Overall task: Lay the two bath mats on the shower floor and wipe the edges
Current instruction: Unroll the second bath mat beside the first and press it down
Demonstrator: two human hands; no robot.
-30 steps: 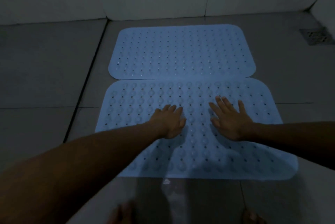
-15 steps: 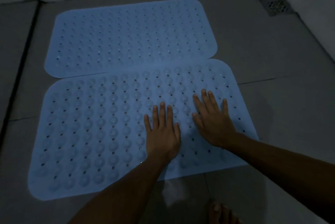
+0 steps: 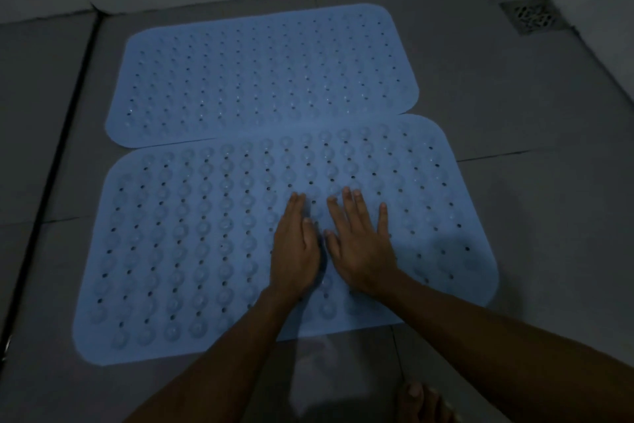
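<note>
Left hand (image 3: 295, 251) and right hand (image 3: 360, 244) press flat, fingers straight, on the near bath mat (image 3: 192, 251). It touches the far bath mat (image 3: 260, 73)

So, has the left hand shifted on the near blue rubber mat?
Yes: the left hand slid rightward along the near blue rubber mat, closing on the right hand.

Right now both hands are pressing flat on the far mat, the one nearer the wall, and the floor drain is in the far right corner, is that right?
Not quite. The head view shows the left hand and right hand flat on the near mat, not the far mat. The floor drain is indeed in the far right corner.
</note>
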